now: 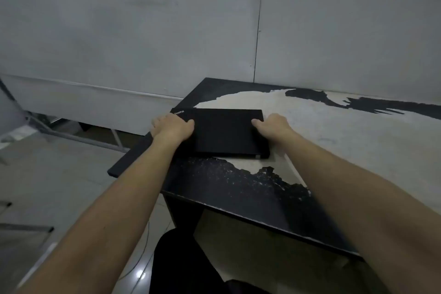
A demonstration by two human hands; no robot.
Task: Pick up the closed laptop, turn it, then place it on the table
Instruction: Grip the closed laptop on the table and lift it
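Note:
A closed black laptop point(222, 132) lies flat near the left end of the worn table point(334, 131), a small logo at its far left corner. My left hand point(173, 126) grips its left edge, thumb on the lid and fingers curled over the side. On the opposite edge my right hand point(274, 126) holds it the same way, thumb resting on top. The laptop's underside is hidden, so I cannot tell if it touches the table.
The table's black coating is peeled, baring pale patches. Its left edge point(133, 153) drops to a tiled floor. A grey wall point(214, 31) runs right behind the table. A metal frame point(71, 136) stands on the floor at left.

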